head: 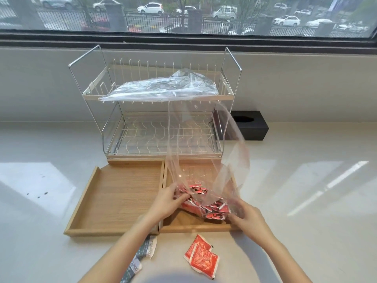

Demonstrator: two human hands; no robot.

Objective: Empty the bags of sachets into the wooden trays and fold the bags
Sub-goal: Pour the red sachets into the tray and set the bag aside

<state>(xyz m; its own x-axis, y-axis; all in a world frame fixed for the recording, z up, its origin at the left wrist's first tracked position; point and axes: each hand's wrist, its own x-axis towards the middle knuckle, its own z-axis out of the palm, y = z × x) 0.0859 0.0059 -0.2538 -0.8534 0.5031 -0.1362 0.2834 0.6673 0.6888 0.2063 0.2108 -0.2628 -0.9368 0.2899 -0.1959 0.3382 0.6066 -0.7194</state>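
Two wooden trays lie side by side on the counter: the left tray holds nothing, the right tray holds a heap of red sachets. A clear plastic bag stands upended over that heap, its mouth down around the sachets. My left hand grips the bag's left edge at the pile. My right hand pinches the bag's right edge. A second clear bag lies crumpled on the upper shelf of the wire rack. Loose red sachets and grey sachets lie on the counter in front of the trays.
A white two-tier wire dish rack stands right behind the trays. A black tissue box sits to its right against the wall. The pale counter stretches to both sides, below a window.
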